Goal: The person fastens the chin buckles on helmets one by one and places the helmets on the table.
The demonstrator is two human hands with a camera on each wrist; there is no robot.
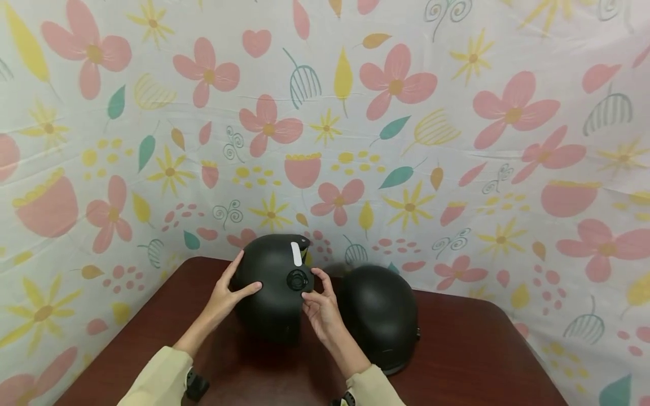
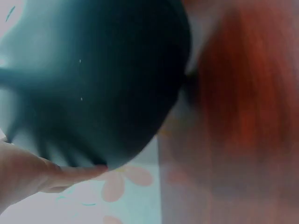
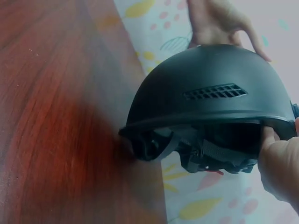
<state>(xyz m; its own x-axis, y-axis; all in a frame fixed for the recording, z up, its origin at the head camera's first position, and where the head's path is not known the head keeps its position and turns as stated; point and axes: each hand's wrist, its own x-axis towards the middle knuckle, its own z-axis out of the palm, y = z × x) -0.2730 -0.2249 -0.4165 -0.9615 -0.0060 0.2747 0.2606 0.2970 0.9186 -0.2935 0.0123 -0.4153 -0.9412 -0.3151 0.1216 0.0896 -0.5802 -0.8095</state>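
Note:
A matte black helmet [image 1: 269,287] is held between both hands, tilted so its opening faces right. My left hand [image 1: 225,290] spans its left side, thumb on the near face and fingers round the far side. On the rim, beside a round black dial [image 1: 297,279], my right hand [image 1: 322,310] grips with finger and thumb. A white strip [image 1: 296,254] sits above the dial. The right wrist view shows a mesh vent [image 3: 215,92] and dark straps [image 3: 217,156] inside the shell. Whether the helmet touches the table cannot be told.
Just right of my right hand, a second black helmet [image 1: 378,316] stands on the dark red-brown table [image 1: 467,349]. A white cloth [image 1: 325,73] printed with flowers and leaves hangs behind the table's far edge.

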